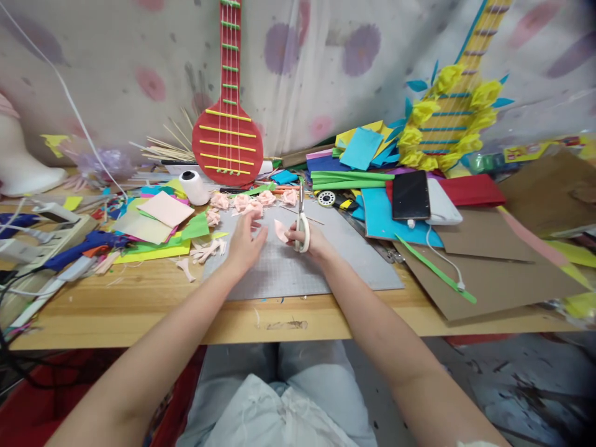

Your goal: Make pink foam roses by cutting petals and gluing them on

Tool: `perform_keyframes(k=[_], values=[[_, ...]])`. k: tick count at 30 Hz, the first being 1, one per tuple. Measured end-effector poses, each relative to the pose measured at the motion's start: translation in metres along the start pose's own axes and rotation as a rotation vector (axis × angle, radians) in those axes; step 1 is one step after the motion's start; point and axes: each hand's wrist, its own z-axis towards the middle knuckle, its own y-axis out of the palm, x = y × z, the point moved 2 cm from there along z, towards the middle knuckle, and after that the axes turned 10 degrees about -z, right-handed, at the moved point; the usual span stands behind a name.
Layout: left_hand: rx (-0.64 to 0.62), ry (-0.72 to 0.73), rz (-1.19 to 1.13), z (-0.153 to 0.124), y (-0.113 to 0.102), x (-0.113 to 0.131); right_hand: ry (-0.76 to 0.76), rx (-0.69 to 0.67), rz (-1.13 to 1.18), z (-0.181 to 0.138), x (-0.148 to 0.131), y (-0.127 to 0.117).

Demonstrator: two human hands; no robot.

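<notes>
White-handled scissors (302, 231) are in my right hand (315, 241), blades pointing up and away from me. A small pale pink paper petal (280, 231) shows at the fingertips of that same hand. Over the left part of the grey cutting mat (298, 282), my left hand (246, 243) is held with fingers apart and nothing visible in it. Just beyond it sits a row of pink paper roses (242, 202). White-pink paper scraps (209, 249) lie to its left.
At left are stacked coloured papers (168, 210), a spool of white thread (193, 187), a power strip (56, 248) and a blue glue gun (86, 245). A red paper lute (228, 146) stands behind. At right lie a phone (410, 195) and brown cardboard (493, 273).
</notes>
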Motion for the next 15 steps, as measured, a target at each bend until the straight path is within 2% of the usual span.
perform_keyframes(k=[1,2,4,6,11,15], values=[[0.02,-0.173,-0.189,0.003,0.015,-0.004,-0.006,0.013,0.007,0.001,0.002,0.0],[-0.014,-0.317,-0.373,0.006,0.029,-0.008,-0.01,0.025,0.007,0.002,0.003,0.001],[-0.143,-0.438,-0.62,0.008,0.049,-0.015,-0.016,0.05,-0.016,0.004,0.005,0.0],[-0.134,-0.454,-0.718,0.007,0.055,-0.021,-0.018,0.077,-0.046,0.006,0.006,-0.001],[-0.022,-0.441,-0.841,0.003,0.051,-0.026,-0.08,0.123,-0.097,0.011,0.008,0.002],[0.065,-0.436,-0.861,0.001,0.049,-0.027,-0.121,0.141,-0.143,0.013,0.011,0.005]])
